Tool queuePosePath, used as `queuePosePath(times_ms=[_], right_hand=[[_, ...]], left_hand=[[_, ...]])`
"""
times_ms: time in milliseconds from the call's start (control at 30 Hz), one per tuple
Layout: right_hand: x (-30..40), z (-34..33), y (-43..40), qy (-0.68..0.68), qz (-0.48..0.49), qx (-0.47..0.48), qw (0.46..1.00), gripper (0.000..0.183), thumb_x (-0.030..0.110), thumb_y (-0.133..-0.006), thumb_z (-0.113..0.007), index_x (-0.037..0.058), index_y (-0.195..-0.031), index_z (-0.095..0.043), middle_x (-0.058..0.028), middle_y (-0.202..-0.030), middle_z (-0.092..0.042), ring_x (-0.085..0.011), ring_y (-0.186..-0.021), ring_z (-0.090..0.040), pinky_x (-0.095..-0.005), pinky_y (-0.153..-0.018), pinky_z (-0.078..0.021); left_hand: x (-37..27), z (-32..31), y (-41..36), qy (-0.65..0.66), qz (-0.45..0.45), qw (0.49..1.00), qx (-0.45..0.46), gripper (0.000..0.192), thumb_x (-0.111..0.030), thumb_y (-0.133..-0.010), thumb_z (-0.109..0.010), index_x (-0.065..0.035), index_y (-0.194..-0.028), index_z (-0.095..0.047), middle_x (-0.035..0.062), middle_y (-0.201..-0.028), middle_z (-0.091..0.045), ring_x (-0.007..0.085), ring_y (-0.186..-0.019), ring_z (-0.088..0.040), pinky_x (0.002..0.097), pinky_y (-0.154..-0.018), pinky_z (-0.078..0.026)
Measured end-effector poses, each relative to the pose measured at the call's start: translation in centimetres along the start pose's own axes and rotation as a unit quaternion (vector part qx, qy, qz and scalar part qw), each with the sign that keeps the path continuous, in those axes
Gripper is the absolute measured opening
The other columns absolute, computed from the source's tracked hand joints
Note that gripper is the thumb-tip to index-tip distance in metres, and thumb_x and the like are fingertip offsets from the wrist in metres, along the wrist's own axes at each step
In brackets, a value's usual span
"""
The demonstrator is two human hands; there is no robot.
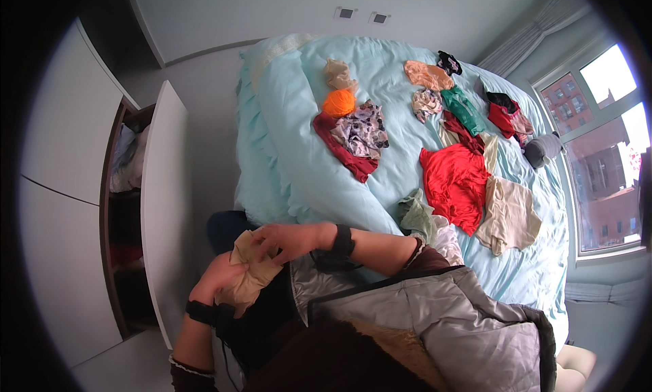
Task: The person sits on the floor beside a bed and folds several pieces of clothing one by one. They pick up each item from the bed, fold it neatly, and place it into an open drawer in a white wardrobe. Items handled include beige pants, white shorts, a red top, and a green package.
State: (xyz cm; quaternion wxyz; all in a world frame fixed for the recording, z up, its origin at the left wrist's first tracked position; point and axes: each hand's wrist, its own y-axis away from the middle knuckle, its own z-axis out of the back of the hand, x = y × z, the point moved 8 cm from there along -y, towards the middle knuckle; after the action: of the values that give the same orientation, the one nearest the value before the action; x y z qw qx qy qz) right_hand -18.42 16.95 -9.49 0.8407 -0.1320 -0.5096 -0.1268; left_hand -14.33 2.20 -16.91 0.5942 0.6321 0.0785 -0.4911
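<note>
A beige cloth garment [249, 285] is bunched in front of me, over my lap. My left hand [219, 277] grips its near left side, the thumb lying across the fabric. From the right, my right hand [290, 244] reaches over the upper part with bent fingers on the cloth; its fingertips are slightly blurred. Black bands circle both my wrists. Beyond my right forearm, a pale green garment [418, 216] lies crumpled at the near part of the bed.
The bed [285, 152] has a light blue cover. On it lie a bright red garment [453, 183], a cream top [509, 214], an orange bundle [339, 103], a floral garment [362, 130] and a grey plush toy [544, 150]. A wardrobe door [165, 214] stands ajar at left.
</note>
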Motion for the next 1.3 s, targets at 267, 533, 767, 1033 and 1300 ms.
queuePosePath(times_ms=[267,533,767,1033,1300], right_hand=[[-1.9,0.1,-0.6,-0.043,-0.047,-0.063,0.996,0.022,0.008,-0.079,-0.064,0.0051,-0.1,-0.064,-0.0126,-0.116,-0.056,-0.0259,-0.098,-0.057,-0.0337,-0.083,-0.0472],[-1.9,2.0,-0.6,-0.034,-0.125,-0.109,0.986,0.025,0.002,-0.081,-0.061,0.0064,-0.106,-0.062,-0.0077,-0.118,-0.057,-0.0183,-0.104,-0.057,-0.0305,-0.087,-0.0467],[-2.3,1.3,-0.9,-0.043,-0.122,-0.117,0.985,0.024,0.003,-0.08,-0.062,0.0055,-0.104,-0.062,-0.0066,-0.109,-0.062,-0.0187,-0.098,-0.059,-0.0291,-0.078,-0.0464],[-3.3,0.4,-1.0,-0.079,-0.168,-0.082,0.979,0.024,0.0,-0.082,-0.06,0.0046,-0.106,-0.062,-0.0059,-0.112,-0.06,-0.0162,-0.101,-0.058,-0.028,-0.084,-0.0469],[-3.0,0.5,-1.7,-0.075,-0.172,-0.082,0.979,0.024,0.0,-0.082,-0.059,0.0053,-0.105,-0.062,-0.0067,-0.117,-0.058,-0.0173,-0.104,-0.057,-0.029,-0.085,-0.0476]], left_hand=[[0.8,-0.8,0.6,0.157,0.002,0.987,0.041,0.033,-0.015,-0.084,-0.063,0.0011,-0.113,-0.059,0.0068,-0.103,-0.065,0.0152,-0.093,-0.061,0.0299,-0.083,-0.048],[1.2,-0.3,3.1,0.316,0.03,0.946,0.067,0.044,-0.017,-0.083,-0.066,0.0005,-0.122,-0.053,0.0102,-0.112,-0.062,0.0184,-0.097,-0.062,0.032,-0.084,-0.05],[0.4,3.4,8.0,0.521,-0.102,0.847,0.025,0.044,-0.015,-0.091,-0.056,-0.0003,-0.131,-0.043,0.0129,-0.121,-0.057,0.0233,-0.106,-0.06,0.036,-0.091,-0.049],[4.3,10.9,16.2,0.605,-0.203,0.755,-0.152,0.041,-0.018,-0.094,-0.052,0.0017,-0.129,-0.043,0.015,-0.121,-0.057,0.0259,-0.106,-0.06,0.0366,-0.093,-0.049],[9.9,18.7,22.5,0.596,-0.221,0.72,-0.279,0.043,-0.022,-0.092,-0.055,0.0029,-0.126,-0.044,0.015,-0.114,-0.06,0.0246,-0.101,-0.062,0.0359,-0.087,-0.052]])
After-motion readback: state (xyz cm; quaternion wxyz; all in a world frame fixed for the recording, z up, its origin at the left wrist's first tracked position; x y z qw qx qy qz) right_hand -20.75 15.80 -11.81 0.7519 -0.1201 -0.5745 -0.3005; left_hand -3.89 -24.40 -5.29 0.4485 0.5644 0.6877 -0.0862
